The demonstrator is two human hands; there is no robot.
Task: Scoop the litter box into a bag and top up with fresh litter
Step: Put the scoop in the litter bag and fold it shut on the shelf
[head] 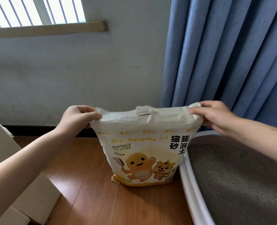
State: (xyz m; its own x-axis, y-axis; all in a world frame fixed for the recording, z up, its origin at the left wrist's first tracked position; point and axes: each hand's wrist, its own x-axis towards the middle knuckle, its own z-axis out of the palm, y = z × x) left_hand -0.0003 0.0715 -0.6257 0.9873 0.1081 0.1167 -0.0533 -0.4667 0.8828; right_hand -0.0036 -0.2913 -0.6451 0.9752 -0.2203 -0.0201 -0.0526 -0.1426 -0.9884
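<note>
The litter bag [144, 148] stands upright on the wooden floor [89, 200], just left of the litter box [188, 184] and in front of the wall [69, 70]. The left hand [76, 116] pinches the bag's top left corner, the right hand [214, 115] its top right corner, fingers [194, 110] curled over the folded edge. Grey litter [235, 184] fills the box. A blue curtain [228, 51] hangs behind.

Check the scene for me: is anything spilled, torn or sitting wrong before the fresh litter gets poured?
One small thing: the litter bag has a frayed, ragged lower left corner near the wooden floor. No spilled grains show. The bag stands upright, left hand and right hand pinching its top corners, beside the litter box.
</note>
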